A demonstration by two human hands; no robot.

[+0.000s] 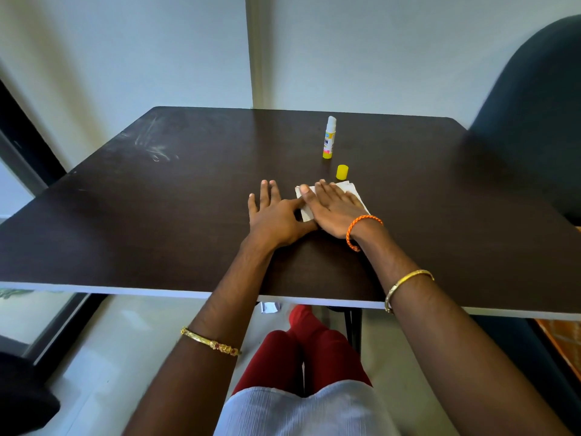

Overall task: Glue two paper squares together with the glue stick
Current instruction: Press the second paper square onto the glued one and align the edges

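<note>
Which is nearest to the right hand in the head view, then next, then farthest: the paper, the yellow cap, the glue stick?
From the right hand:
1. Paper, directly under the flat palm, touching.
2. Yellow cap, on the table just beyond the fingertips.
3. Glue stick, upright and uncapped, farther back behind the cap.

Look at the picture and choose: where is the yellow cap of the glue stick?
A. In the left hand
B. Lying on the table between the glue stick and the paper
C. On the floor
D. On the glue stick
B: the yellow cap sits on the table, off the upright glue stick, just beyond the paper.
</note>
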